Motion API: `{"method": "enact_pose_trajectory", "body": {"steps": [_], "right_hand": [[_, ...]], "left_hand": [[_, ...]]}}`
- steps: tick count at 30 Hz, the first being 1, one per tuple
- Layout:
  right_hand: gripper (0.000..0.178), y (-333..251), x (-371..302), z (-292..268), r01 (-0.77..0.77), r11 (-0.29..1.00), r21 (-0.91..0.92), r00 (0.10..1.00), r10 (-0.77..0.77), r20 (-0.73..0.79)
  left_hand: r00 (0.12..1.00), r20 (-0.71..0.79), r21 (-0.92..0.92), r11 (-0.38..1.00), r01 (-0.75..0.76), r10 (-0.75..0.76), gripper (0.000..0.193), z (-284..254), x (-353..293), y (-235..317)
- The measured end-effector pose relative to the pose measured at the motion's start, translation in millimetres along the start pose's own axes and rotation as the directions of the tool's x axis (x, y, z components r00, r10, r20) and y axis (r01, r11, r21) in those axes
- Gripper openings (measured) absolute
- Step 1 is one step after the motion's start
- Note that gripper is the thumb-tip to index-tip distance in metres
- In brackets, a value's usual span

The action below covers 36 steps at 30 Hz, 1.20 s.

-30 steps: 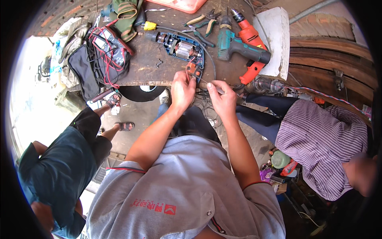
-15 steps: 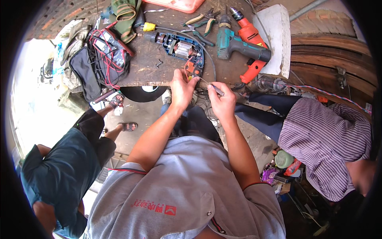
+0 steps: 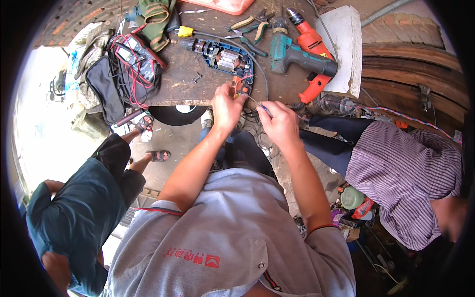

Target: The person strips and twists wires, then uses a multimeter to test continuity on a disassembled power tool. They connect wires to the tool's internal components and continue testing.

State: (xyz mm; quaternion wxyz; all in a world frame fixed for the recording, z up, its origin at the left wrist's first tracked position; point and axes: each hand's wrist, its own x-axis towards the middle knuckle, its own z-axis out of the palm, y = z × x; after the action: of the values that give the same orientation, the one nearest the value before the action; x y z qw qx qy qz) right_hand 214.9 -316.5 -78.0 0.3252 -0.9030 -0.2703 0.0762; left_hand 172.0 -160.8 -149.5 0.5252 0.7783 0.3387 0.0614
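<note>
Opened drill (image 3: 227, 58), lying on the worktop (image 3: 173, 84): left hand (image 3: 226, 110), fingers pinching its near end; right hand (image 3: 280, 124), fingers closed around a screwdriver (image 3: 267, 110) beside it; a slipping tip could snag its red wire (image 3: 242, 77)

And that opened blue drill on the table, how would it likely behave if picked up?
The opened blue drill would probably feel heavy for its size, given the bulky metal motor inside. With its internals uncovered, loose parts might slip out if tilted.
</note>
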Motion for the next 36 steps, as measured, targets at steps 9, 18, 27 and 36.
{"method": "enact_pose_trajectory", "body": {"steps": [9,18,27,36], "right_hand": [[0.031,7,34,-17,0.527,0.765,-0.37,0.825,-0.356,0.439],[0.026,14,18,14,-0.459,0.776,0.432,0.887,0.371,0.276],[0.035,-1,26,0,0.179,0.943,-0.28,0.938,-0.077,0.338],[0.042,-14,38,-3,0.469,0.729,-0.499,0.818,-0.144,0.557]], "left_hand": [[0.999,0.039,0.04,0.999,-0.005,0.004,0.029,-3,0,6],[0.999,0.032,-0.034,0.999,0.014,-0.013,0.029,-1,-4,5],[0.998,0.058,-0.007,1.0,-0.019,0.02,0.029,-3,1,2],[0.998,0.057,-0.03,0.999,-0.018,0.02,0.028,0,2,-3]]}}
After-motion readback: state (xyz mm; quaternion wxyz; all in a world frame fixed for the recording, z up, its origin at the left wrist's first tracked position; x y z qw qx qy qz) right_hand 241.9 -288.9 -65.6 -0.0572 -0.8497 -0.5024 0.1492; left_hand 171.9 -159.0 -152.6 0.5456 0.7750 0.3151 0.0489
